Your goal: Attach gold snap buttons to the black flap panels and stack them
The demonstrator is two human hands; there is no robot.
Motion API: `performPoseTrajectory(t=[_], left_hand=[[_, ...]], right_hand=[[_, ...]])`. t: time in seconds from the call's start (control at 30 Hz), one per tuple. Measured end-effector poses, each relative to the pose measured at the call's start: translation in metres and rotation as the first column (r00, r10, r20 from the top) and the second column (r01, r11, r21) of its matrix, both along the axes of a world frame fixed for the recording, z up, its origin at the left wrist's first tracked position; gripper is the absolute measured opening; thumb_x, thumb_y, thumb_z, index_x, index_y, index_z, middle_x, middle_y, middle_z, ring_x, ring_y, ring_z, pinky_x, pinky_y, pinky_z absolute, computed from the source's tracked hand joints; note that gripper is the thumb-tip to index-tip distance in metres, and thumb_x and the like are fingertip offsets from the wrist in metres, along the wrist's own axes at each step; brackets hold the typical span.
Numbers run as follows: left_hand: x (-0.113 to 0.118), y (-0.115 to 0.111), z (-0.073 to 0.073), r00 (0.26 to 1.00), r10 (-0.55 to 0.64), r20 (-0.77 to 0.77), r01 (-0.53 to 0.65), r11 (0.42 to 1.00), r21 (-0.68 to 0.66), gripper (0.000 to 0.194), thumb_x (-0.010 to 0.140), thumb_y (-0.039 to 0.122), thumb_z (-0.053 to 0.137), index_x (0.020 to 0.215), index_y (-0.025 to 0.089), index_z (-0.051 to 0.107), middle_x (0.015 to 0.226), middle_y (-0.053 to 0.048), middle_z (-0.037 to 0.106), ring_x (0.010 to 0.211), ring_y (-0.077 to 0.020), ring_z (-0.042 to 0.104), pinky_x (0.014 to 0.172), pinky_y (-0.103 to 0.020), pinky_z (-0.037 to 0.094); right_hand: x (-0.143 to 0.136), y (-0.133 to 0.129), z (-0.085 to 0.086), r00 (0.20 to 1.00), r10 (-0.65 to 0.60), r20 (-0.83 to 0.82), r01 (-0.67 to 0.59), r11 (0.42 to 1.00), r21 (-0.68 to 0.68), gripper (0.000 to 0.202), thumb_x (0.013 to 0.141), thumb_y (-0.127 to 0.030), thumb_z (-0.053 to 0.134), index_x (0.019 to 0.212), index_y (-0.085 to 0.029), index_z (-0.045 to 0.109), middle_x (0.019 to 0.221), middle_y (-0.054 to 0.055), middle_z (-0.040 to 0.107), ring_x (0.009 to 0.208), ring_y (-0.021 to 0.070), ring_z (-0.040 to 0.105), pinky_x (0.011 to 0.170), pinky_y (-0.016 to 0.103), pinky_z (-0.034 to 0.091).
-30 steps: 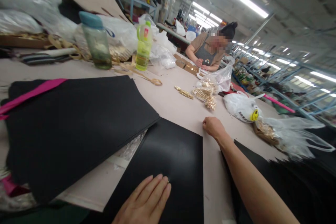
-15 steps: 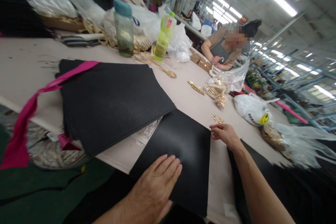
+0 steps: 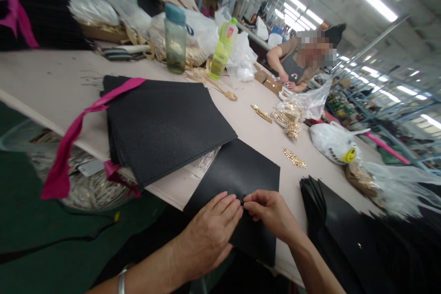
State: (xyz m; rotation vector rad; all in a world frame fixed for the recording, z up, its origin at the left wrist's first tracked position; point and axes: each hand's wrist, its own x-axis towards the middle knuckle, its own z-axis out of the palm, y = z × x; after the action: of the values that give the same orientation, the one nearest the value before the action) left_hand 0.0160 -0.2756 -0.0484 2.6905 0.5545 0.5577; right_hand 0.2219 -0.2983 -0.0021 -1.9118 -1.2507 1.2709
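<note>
A single black leather-like panel [image 3: 255, 165] lies in front of me, overhanging the table's near edge. My left hand [image 3: 213, 225] rests on it, fingers straight and side by side. Beside those fingertips, my right hand [image 3: 267, 209] pinches thumb and index finger together at the panel's middle. Whatever sits in that pinch is too small and covered to make out. A stack of black panels [image 3: 165, 124] partly overlaps the single one on the left. Beyond the right hand lies a small pile of gold metal pieces [image 3: 294, 158].
To the right are more black panels [image 3: 347, 220]. Pink ribbon [image 3: 69, 147] hangs over the table edge. A teal-lidded bottle [image 3: 175, 41], a yellow-green bottle [image 3: 222, 50] and bagged gold pieces [image 3: 287, 117] stand farther back. Across the table a person [image 3: 296, 64] works with both hands.
My right hand has come back from the gold pile to the panel's middle, next to my left fingertips. The left hand stays on the panel. The view has shifted slightly.
</note>
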Motion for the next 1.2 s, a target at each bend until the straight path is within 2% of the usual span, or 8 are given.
performPoseTrajectory(t=[0.13, 0.47, 0.77, 0.97, 1.03, 1.1, 1.13, 1.2], left_hand=[[-0.001, -0.001, -0.001, 1.000, 0.010, 0.023, -0.010, 1.000, 0.008, 0.060, 0.090, 0.039, 0.053, 0.141, 0.009, 0.044, 0.144, -0.012, 0.048, 0.139, -0.0266, 0.036, 0.123, -0.041, 0.018], [-0.003, 0.003, 0.003, 0.998, -0.007, 0.056, 0.005, 0.999, 0.042, 0.058, 0.091, 0.041, 0.050, 0.139, 0.009, 0.046, 0.141, -0.012, 0.052, 0.136, -0.0265, 0.041, 0.122, -0.040, 0.020], [-0.002, 0.003, -0.001, 0.999, -0.011, 0.035, 0.011, 1.000, -0.004, 0.059, 0.090, 0.040, 0.054, 0.141, 0.012, 0.045, 0.142, -0.009, 0.051, 0.137, -0.0255, 0.039, 0.122, -0.039, 0.020], [0.000, 0.005, 0.001, 0.997, 0.004, 0.072, -0.007, 0.999, 0.049, 0.050, 0.088, 0.031, 0.053, 0.135, 0.013, 0.053, 0.139, -0.009, 0.055, 0.134, -0.0256, 0.043, 0.119, -0.041, 0.027], [0.001, 0.006, 0.000, 0.993, 0.011, 0.117, -0.025, 0.993, 0.114, 0.046, 0.086, 0.022, 0.051, 0.131, 0.014, 0.056, 0.136, -0.008, 0.058, 0.133, -0.0245, 0.045, 0.117, -0.040, 0.029], [0.002, 0.010, -0.002, 0.982, 0.011, 0.190, -0.051, 0.976, 0.212, 0.044, 0.083, 0.015, 0.049, 0.125, 0.016, 0.061, 0.130, -0.007, 0.062, 0.127, -0.0229, 0.050, 0.114, -0.038, 0.033], [0.002, 0.012, -0.004, 0.974, -0.001, 0.225, -0.061, 0.961, 0.270, 0.043, 0.082, 0.012, 0.048, 0.122, 0.016, 0.063, 0.128, -0.006, 0.064, 0.124, -0.0223, 0.053, 0.112, -0.037, 0.035], [0.002, 0.018, -0.010, 0.964, -0.034, 0.265, -0.071, 0.924, 0.375, 0.045, 0.080, 0.010, 0.047, 0.121, 0.017, 0.063, 0.126, -0.006, 0.065, 0.119, -0.0217, 0.056, 0.108, -0.036, 0.038]], right_hand=[[-0.002, 0.004, 0.002, 0.994, 0.045, 0.101, -0.042, 0.999, -0.034, 0.016, 0.079, -0.030, 0.065, 0.084, -0.016, 0.073, 0.066, -0.001, 0.063, 0.057, 0.0108, 0.054, 0.052, 0.021, 0.043], [0.000, 0.023, 0.007, 0.984, 0.098, 0.146, -0.074, 0.984, -0.161, 0.015, 0.073, -0.030, 0.070, 0.072, -0.015, 0.066, 0.056, -0.001, 0.060, 0.050, 0.0096, 0.052, 0.047, 0.020, 0.039], [0.003, 0.047, 0.018, 0.993, 0.100, 0.058, -0.068, 0.913, -0.401, 0.013, 0.071, -0.018, 0.073, 0.071, -0.015, 0.061, 0.051, -0.003, 0.059, 0.049, 0.0112, 0.058, 0.044, 0.019, 0.049], [-0.005, 0.059, 0.024, 0.983, 0.122, 0.134, -0.047, 0.886, -0.461, 0.017, 0.070, -0.013, 0.076, 0.066, -0.015, 0.060, 0.049, -0.003, 0.058, 0.051, 0.0120, 0.059, 0.045, 0.019, 0.050], [-0.007, 0.056, 0.026, 0.985, 0.098, 0.140, -0.028, 0.900, -0.434, 0.018, 0.068, -0.014, 0.079, 0.069, -0.016, 0.061, 0.050, -0.004, 0.058, 0.052, 0.0124, 0.060, 0.046, 0.019, 0.049], [-0.006, 0.046, 0.029, 0.987, 0.083, 0.138, -0.032, 0.942, -0.335, 0.019, 0.068, -0.019, 0.081, 0.076, -0.017, 0.064, 0.056, -0.004, 0.060, 0.055, 0.0125, 0.061, 0.050, 0.020, 0.049], [-0.004, 0.039, 0.031, 0.979, 0.089, 0.181, -0.044, 0.970, -0.240, 0.019, 0.070, -0.023, 0.081, 0.081, -0.017, 0.066, 0.063, -0.003, 0.063, 0.059, 0.0131, 0.062, 0.055, 0.022, 0.050], [0.003, 0.020, 0.036, 0.912, 0.049, 0.407, -0.055, 0.998, 0.003, 0.023, 0.075, -0.032, 0.078, 0.092, -0.018, 0.070, 0.082, 0.003, 0.068, 0.077, 0.0174, 0.065, 0.072, 0.028, 0.052]])
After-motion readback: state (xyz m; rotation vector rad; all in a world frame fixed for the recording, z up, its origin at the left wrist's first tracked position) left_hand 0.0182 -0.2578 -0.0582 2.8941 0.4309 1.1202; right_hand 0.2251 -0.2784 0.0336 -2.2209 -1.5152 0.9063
